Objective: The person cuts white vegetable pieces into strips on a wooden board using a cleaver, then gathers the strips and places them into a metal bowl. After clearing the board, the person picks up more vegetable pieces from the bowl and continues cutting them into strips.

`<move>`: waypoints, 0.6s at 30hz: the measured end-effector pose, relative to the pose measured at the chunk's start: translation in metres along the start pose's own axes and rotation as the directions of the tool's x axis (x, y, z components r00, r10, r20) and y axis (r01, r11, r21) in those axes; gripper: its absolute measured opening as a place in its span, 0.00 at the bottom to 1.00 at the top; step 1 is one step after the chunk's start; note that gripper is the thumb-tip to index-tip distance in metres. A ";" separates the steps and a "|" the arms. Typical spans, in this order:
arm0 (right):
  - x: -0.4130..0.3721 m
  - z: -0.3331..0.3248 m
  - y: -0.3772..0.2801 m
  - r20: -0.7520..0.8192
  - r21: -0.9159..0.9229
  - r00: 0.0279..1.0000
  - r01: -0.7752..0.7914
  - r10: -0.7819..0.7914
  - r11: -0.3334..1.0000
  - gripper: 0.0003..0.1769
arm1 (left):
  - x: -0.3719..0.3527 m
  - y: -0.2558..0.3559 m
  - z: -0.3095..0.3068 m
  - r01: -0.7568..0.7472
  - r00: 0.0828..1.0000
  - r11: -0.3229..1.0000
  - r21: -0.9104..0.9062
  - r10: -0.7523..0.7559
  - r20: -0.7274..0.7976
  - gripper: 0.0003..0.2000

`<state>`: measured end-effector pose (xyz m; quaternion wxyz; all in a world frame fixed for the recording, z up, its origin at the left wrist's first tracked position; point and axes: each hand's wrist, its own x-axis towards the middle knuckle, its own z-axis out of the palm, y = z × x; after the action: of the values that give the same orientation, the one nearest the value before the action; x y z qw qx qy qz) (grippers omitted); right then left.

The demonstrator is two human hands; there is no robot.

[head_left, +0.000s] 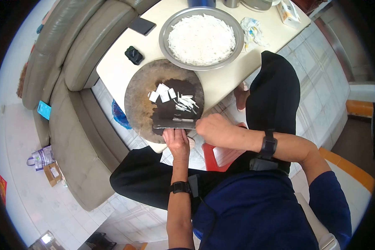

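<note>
My right hand (214,130) is wrapped round the handle of a kitchen knife (171,124), whose wide blade lies across the near part of a round wooden chopping board (137,98). Close against the blade's near side, my left hand (177,142) presses its fingertips together on the board; what lies under them is hidden. A thin white strip (182,119) lies just beyond the blade. Farther up the board are several flat white slices (164,95), with a loose pile of cut white strips (186,103) to their right. They look like a white vegetable, perhaps radish.
Behind the board stands a wide metal basin (164,45) heaped with white shreds (202,39). The cream table (112,62) also bears a phone (142,26), a small black object (133,55), a crumpled plastic bag (252,30) and a tissue pack (288,14). A red stool (212,158) is below.
</note>
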<state>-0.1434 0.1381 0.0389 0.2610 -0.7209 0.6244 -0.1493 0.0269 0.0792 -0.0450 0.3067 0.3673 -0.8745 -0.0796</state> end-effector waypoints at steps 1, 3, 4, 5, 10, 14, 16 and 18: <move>0.001 0.006 -0.001 -0.015 -0.027 1.000 0.026 -0.026 0.999 0.06 | -0.001 0.000 -0.001 0.000 1.000 1.000 -0.001 0.000 0.002 0.07; 0.006 0.012 -0.002 -0.029 -0.054 0.998 0.049 -0.051 0.997 0.06 | -0.002 0.002 -0.003 0.020 0.998 1.000 -0.007 -0.019 0.052 0.08; 0.010 0.013 -0.003 -0.058 -0.026 0.996 0.059 -0.060 0.998 0.06 | -0.002 0.002 -0.003 0.019 0.999 1.000 -0.007 -0.018 0.051 0.08; 0.012 0.013 -0.004 -0.088 0.004 0.994 0.071 -0.070 0.997 0.06 | -0.003 0.002 -0.004 -0.007 0.999 1.000 -0.023 0.008 0.048 0.08; 0.012 0.001 -0.003 -0.104 0.042 0.994 0.048 -0.043 0.998 0.06 | -0.001 0.005 -0.005 -0.038 0.999 0.998 -0.047 0.038 0.000 0.07; 0.002 0.001 -0.002 -0.046 0.038 0.998 0.043 -0.041 0.998 0.06 | -0.001 0.004 -0.005 -0.027 1.000 0.998 -0.052 0.027 0.003 0.07; 0.001 0.001 -0.004 -0.040 0.029 0.999 0.036 -0.035 0.999 0.06 | -0.003 0.003 -0.006 -0.032 0.999 0.998 -0.047 0.032 0.017 0.07; 0.001 0.003 -0.003 -0.034 0.015 0.999 0.027 -0.027 1.000 0.06 | -0.002 0.004 -0.005 -0.034 0.999 0.999 -0.035 0.035 0.019 0.08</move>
<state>-0.1391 0.1376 0.0384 0.2540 -0.7246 0.6177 -0.1700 0.0287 0.0839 -0.0410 0.3060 0.3458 -0.8821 -0.0931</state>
